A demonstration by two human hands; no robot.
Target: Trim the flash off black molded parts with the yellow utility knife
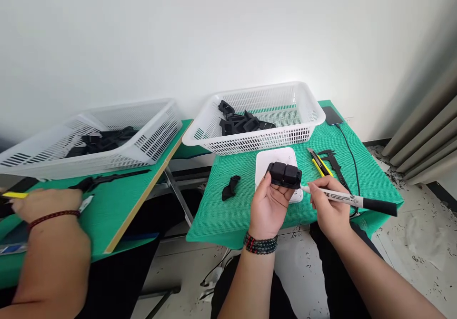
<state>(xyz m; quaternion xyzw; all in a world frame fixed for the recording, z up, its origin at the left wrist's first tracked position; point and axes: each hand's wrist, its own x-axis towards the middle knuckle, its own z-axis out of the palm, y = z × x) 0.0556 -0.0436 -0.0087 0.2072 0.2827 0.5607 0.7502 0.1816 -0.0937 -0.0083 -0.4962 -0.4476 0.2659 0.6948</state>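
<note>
We've got our left hand (269,207) palm up, holding a black part (284,173) right of center frame, two rounded blocks on a flat base. Our right hand (330,205) grips a white marker (337,195) pen-style, tip at its right end. White basket (257,141), upper center: jumbled black pieces (243,124). Left-side basket (160,140): more.
</note>
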